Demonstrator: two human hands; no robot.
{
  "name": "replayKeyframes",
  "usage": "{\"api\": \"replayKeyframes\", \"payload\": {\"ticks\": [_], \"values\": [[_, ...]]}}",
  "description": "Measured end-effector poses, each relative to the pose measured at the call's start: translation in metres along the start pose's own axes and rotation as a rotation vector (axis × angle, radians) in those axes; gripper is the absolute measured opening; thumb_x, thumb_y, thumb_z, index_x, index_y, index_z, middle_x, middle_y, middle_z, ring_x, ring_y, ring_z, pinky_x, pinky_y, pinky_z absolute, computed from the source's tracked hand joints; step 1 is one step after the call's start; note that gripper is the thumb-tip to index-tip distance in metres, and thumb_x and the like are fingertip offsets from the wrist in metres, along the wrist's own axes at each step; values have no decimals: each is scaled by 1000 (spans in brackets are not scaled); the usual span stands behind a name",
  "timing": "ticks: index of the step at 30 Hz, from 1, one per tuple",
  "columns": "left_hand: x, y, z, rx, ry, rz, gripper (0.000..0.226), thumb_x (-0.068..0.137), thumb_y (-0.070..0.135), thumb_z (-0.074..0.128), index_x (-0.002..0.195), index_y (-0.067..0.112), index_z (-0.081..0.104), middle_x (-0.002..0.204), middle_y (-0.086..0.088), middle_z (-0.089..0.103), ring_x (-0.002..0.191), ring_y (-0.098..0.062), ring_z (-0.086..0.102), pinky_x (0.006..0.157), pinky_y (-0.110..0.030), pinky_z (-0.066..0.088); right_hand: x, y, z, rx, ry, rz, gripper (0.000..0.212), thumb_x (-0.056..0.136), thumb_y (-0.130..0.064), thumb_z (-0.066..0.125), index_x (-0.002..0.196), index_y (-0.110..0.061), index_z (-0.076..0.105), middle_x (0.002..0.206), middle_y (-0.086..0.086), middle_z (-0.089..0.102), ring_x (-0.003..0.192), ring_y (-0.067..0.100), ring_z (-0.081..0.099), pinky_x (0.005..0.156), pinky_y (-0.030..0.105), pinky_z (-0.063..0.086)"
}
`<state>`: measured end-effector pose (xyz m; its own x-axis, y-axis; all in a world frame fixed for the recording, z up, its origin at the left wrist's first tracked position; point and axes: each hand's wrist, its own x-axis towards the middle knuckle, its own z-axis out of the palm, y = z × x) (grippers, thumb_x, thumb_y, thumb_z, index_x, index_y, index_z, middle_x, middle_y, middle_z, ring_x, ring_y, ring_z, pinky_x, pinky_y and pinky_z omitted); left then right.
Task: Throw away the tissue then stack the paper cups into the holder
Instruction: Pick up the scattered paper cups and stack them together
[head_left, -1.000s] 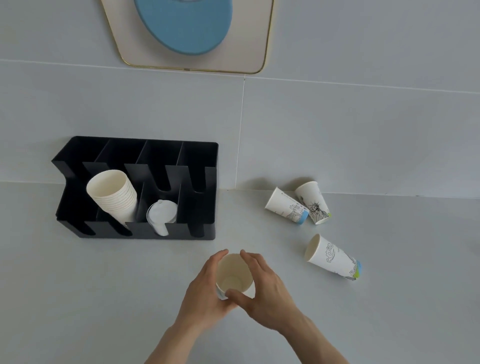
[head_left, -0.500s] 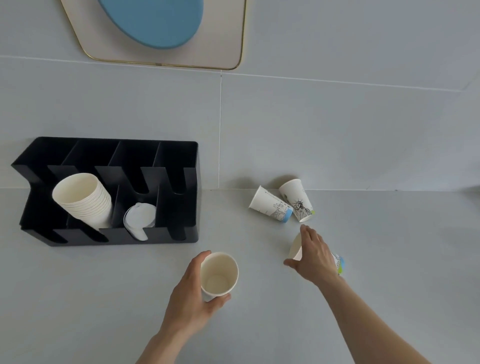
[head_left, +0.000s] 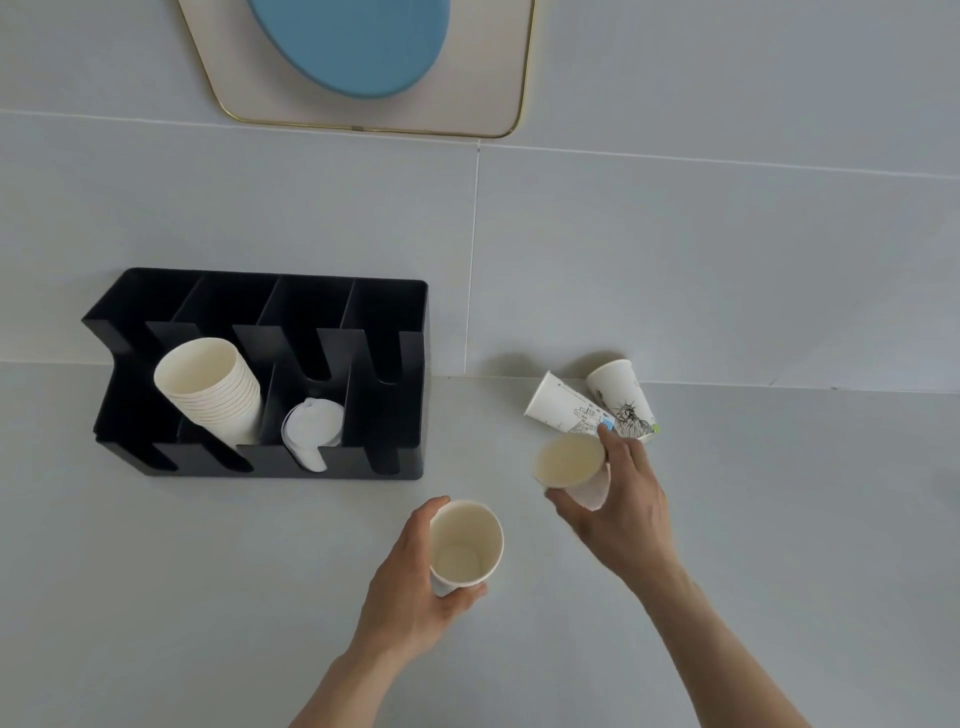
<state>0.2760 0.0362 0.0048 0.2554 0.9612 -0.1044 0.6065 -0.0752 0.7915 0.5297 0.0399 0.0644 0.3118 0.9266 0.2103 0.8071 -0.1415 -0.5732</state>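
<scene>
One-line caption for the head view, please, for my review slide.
Left hand and right hand each hold a paper cup; two printed cups lie by the wall, right of the black holder.

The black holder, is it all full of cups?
No, the black holder has one stack of cups and some lids in two front slots; its other slots are empty.

White cups, black holder, grey counter

Cream-white insides are shown by the held cups (head_left: 466, 545) (head_left: 570, 460); black line drawings with blue and green base bands are printed on the lying cups (head_left: 569, 411) (head_left: 623, 401); the holder (head_left: 410, 374) is black.
</scene>
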Motion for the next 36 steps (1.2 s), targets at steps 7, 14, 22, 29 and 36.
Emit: {"api": "replayKeyframes", "payload": {"ticks": [7,14,22,29,36], "values": [[1,1,0,-9,-6,12,93,62,59,82,137,53,27,127,31,51,110,-4,58,83,-25,53,-12,-81,-22,604,-46,-119,83,69,-46,84,140,-19,51,126,-5,58,119,13,59,93,13,49],[1,0,1,-35,-13,6,92,60,58,84,134,55,29,125,34,55,108,4,61,81,-18,54,-40,-73,13,505,-211,-119,89,68,-47,85,143,-14,50,129,-6,54,119,5,57,98,26,53],[3,-2,2,-29,-4,5,94,59,47,84,129,66,26,125,41,49,111,0,59,84,-20,53,-60,-50,34,295,-369,-140,94,74,-55,82,151,-20,40,139,-11,47,123,7,54,104,32,49],[1,-1,4,-58,20,-47,111,54,46,87,140,55,18,121,34,51,108,-6,61,74,-9,46,-62,-50,46,254,-348,-118,87,76,-51,81,148,-19,44,139,-9,53,120,9,57,101,31,51],[6,5,3,12,24,40,108,60,50,86,146,50,22,145,33,40,124,1,50,93,-19,47,-57,-40,44,276,-404,-107,90,76,-64,76,151,-25,43,140,-15,53,123,5,56,102,31,50]]}}
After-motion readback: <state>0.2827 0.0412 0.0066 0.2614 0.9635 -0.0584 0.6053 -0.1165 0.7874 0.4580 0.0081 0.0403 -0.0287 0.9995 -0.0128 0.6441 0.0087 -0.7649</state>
